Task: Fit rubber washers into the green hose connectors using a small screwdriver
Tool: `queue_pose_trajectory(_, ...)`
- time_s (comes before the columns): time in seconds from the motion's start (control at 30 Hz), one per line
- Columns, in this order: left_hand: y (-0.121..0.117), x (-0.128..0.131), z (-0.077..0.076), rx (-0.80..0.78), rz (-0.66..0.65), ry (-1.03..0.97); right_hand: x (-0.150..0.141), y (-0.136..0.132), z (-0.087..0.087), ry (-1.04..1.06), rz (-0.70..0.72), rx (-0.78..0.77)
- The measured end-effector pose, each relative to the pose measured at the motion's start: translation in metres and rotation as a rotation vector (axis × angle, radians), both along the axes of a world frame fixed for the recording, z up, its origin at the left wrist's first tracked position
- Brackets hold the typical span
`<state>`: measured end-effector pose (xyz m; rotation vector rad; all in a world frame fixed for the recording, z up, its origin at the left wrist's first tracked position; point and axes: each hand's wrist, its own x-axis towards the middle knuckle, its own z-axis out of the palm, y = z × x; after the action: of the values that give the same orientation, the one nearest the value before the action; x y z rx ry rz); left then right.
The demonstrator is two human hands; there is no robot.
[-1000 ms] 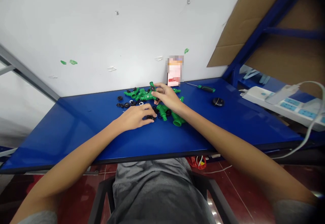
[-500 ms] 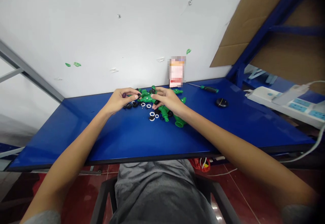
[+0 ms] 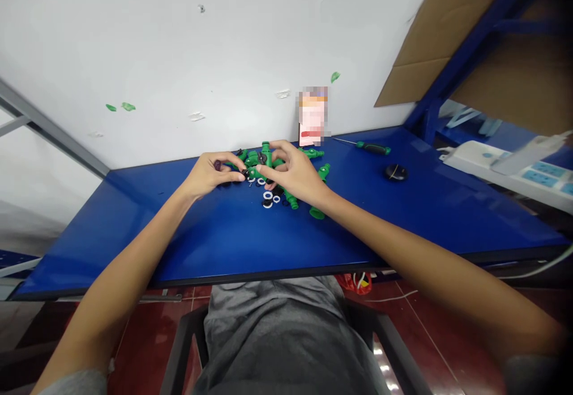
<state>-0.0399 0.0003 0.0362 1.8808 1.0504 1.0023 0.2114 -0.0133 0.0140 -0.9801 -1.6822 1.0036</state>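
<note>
My left hand pinches a small black part between thumb and fingertips, and a dark purplish round piece shows by its curled fingers. Held in my right hand is a green plastic hose fitting, one ribbed end pointing up. The black part is right beside the fitting; whether they touch I cannot tell. Several more green fittings lie around and behind my right hand. White ring washers and black rings lie on the blue table below my hands.
A screwdriver and a round black object lie to the right. Against the wall leans a blurred, lit phone-like panel. A white power strip is at the far right, beside a blue frame with cardboard.
The fitting in my right hand has turned, and one end now stands up. My left fingertips with the black part are slightly lower. The view has tilted down a little.
</note>
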Motion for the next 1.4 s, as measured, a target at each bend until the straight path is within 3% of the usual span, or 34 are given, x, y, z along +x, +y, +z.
queue_pose_trajectory(0.23,-0.002,-0.001,-0.002,0.134,0.053,0.017,0.0,-0.01,0.005,-0.143,-0.108,0.279)
queue_pose_trajectory(0.9,-0.01,-0.003,0.01,0.134,-0.107,-0.016,0.001,-0.016,0.006,-0.15,-0.101,0.367)
queue_pose_trajectory(1.17,-0.012,-0.003,0.015,0.206,-0.137,0.01,0.002,-0.017,0.004,-0.156,-0.071,0.437)
queue_pose_trajectory(1.4,-0.018,-0.001,0.024,0.405,-0.202,0.003,0.001,-0.013,-0.002,-0.081,-0.09,0.705)
